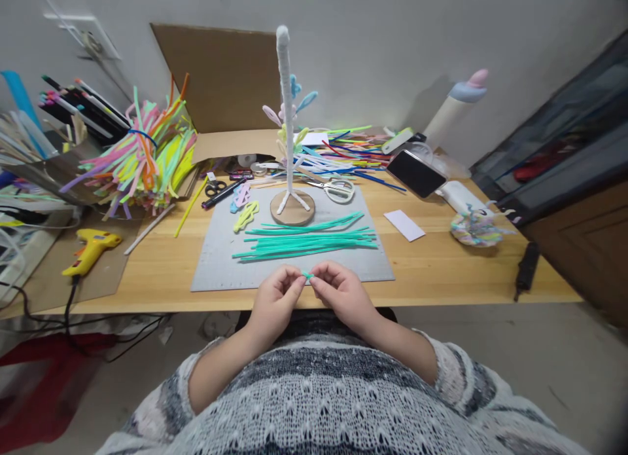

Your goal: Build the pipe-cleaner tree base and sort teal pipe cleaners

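Between my two hands is a short bit of green pipe cleaner [307, 275], mostly hidden by the fingertips. My left hand [279, 299] pinches its left side with thumb and fingers. From the right, my right hand [342, 294] pinches the other side, close to the left one. Just beyond lie several green pipe cleaners [307, 244] on a grey cutting mat [216, 272]. Behind them a white wrapped stem [286, 101] stands upright on a round cardboard base [310, 213]. Yellow [246, 216] and pink-and-blue bent pieces [241, 197] lie left of the base.
Scissors [338, 190] lie at the mat's back edge. A yellow glue gun [92, 251] rests at the left, near a bundle of coloured pipe cleaners [147, 154]. On the right are a phone [417, 173], a white card [404, 225] and a black object [526, 269] by the table's edge.
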### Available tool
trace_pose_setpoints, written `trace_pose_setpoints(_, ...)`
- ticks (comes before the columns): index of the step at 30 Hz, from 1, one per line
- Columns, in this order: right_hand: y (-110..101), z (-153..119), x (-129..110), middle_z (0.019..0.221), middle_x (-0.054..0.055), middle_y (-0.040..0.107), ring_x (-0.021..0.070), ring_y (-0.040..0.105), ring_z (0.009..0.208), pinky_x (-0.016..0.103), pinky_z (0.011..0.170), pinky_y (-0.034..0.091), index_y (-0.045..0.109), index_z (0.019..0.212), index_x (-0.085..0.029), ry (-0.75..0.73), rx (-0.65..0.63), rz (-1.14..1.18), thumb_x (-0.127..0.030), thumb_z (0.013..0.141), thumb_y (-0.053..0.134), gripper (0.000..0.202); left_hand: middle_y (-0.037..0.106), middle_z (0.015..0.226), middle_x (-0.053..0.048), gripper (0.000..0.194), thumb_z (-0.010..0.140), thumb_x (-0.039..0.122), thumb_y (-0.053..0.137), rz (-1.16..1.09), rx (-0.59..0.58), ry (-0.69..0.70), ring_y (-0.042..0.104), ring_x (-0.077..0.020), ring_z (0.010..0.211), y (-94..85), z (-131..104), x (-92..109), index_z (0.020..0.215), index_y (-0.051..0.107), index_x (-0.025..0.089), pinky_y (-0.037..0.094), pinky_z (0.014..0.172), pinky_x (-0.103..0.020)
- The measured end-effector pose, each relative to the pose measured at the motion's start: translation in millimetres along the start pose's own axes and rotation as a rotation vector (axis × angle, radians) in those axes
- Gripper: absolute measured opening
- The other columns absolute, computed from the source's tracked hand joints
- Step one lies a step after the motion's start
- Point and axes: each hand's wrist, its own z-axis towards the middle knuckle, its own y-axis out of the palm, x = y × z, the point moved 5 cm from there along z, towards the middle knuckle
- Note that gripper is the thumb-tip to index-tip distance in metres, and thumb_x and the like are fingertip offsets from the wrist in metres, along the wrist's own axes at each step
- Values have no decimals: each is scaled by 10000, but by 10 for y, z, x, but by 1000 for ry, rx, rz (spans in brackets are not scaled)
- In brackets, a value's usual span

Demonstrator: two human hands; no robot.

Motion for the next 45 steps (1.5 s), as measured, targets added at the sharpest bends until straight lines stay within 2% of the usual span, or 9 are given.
trace_pose_setpoints(5, 11, -4, 2, 639, -32, 522, 81, 431, 542, 220, 483, 314, 541, 803, -186, 32, 10, 2, -375, 763, 633, 214, 483, 666, 28, 266, 804, 419, 589, -49, 18, -30, 438, -98, 599, 13, -4, 40, 780, 508, 167, 373, 588, -215)
trace_pose_setpoints(12, 12, 3, -7, 649, -27, 516, 82, 432, 557, 219, 484, 315, 548, 772, -184, -14, 13, -17, -359, 754, 637, 197, 514, 715, 12, 278, 766, 406, 633, -84, 64, -26, 471, -106, 648, 10, -4, 34, 843, 525, 161, 390, 608, -214)
trace_pose_setpoints(23, 12, -14, -7, 648, -28, 509, 79, 419, 549, 217, 478, 307, 546, 773, -185, -13, 12, -15, -385, 756, 642, 223, 551, 727, 2, 286, 735, 409, 663, -138, 48, -82, 493, -110, 643, 42, -10, 17, 836, 552, 165, 398, 606, -220)
trace_pose_setpoints(31, 23, -17, 10, 585, -52, 483, 56, 359, 476, 206, 435, 256, 519, 741, -176, 69, -1, 19, -420, 749, 645, 274, 557, 692, 3, 250, 736, 379, 665, -106, 47, -38, 501, -113, 639, 32, -11, 47, 758, 545, 161, 405, 598, -215)
trace_pose_setpoints(36, 58, -8, 61, 520, -73, 463, 35, 311, 412, 186, 400, 194, 506, 728, -170, 175, -28, 189, -381, 728, 649, 255, 563, 693, -1, 172, 825, 331, 585, 37, 20, 82, 512, -112, 623, 18, -38, -3, 792, 553, 165, 416, 593, -219)
trace_pose_setpoints(39, 93, 9, 115, 493, -78, 456, 21, 281, 382, 173, 384, 158, 496, 691, -168, 247, -54, 330, -319, 704, 653, 218, 602, 757, -31, 118, 884, 257, 498, 227, -7, 286, 555, -129, 698, 21, -68, -32, 861, 581, 177, 452, 671, -246)
trace_pose_setpoints(42, 107, 21, 187, 457, -89, 433, 4, 229, 352, 159, 370, 101, 486, 666, -166, 357, -43, 450, -258, 647, 670, 207, 645, 901, -99, 212, 898, 190, 421, 414, -84, 530, 600, -165, 842, 70, -122, -51, 1011, 599, 180, 489, 760, -288)
trace_pose_setpoints(45, 98, 25, 225, 445, -87, 435, -7, 220, 341, 147, 363, 80, 498, 668, -156, 425, -21, 507, -215, 605, 686, 208, 641, 1025, -147, 292, 888, 169, 401, 564, -88, 636, 616, -186, 942, 80, -156, -72, 1105, 596, 177, 511, 778, -290)
